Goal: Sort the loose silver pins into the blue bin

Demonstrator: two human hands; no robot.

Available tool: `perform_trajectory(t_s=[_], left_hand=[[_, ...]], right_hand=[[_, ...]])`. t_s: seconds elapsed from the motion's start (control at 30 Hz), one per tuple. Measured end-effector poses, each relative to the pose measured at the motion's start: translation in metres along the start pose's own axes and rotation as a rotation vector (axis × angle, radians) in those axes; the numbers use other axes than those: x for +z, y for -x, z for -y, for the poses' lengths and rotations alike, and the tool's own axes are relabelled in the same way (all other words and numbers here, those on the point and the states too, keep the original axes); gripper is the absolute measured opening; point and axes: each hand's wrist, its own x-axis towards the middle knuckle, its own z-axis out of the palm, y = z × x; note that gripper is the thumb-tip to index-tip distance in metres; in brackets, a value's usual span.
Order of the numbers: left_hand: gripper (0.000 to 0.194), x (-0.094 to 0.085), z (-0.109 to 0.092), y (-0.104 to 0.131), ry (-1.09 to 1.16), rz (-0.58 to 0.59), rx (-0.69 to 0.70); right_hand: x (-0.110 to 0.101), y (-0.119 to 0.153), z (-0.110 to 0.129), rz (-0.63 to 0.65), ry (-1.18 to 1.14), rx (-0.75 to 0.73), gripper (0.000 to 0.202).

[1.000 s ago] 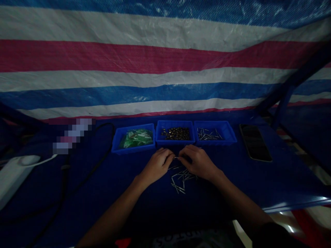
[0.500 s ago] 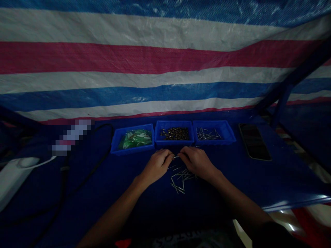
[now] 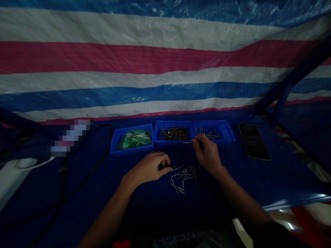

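Observation:
My right hand [image 3: 207,153] pinches a thin silver metal pin [image 3: 186,142] between thumb and fingertips, in front of the middle and right blue bins. The pin points left; its exact kind is too small to tell. My left hand [image 3: 152,167] holds nothing visible, its thumb and fingers curved and apart, beside the left end of a loose pile of similar pins [image 3: 183,175] on the blue table. More pins [image 3: 207,133] lie in the right bin [image 3: 227,132], partly behind my right hand. Small dark bronze-coloured pieces [image 3: 178,133] fill part of the middle bin [image 3: 172,142].
The left blue bin [image 3: 131,151] contains a green-tinted plastic bag [image 3: 136,137]. A phone [image 3: 254,142] lies on the right. Black cables [image 3: 85,181] and a white power strip [image 3: 15,179] are on the left. A striped tarp [image 3: 155,58] hangs behind the table.
My hands have moved apart. The right went up and to the right, carrying a pin toward the bins; the left shifted slightly down and left and its fingers opened.

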Motion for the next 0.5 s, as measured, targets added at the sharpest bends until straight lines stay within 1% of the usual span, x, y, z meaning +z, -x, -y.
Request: perform_trajectory(t_s=[0.07,0.13,0.27,0.37,0.43,0.5], left_hand=[[0.018,-0.002,0.0,0.002,-0.036,0.027,0.038],[0.017,-0.002,0.001,0.002,-0.072,0.045,0.057],[0.008,0.0,0.002,0.002,-0.098,0.059,0.063],[0.005,0.003,0.004,0.001,-0.097,0.048,0.059],[0.005,0.006,0.005,0.0,-0.1,0.03,0.046],[0.006,0.008,0.006,-0.001,-0.097,-0.003,0.027]], right_hand=[[-0.005,-0.003,-0.003,-0.156,0.022,0.026,0.017],[-0.01,-0.005,-0.007,-0.286,0.061,0.056,0.018],[-0.016,-0.009,-0.016,-0.47,0.146,0.122,0.022],[-0.017,-0.011,-0.023,-0.537,0.18,0.153,0.024],[-0.016,-0.012,-0.026,-0.542,0.185,0.143,0.026],[-0.014,-0.012,-0.026,-0.525,0.205,0.089,0.026]])
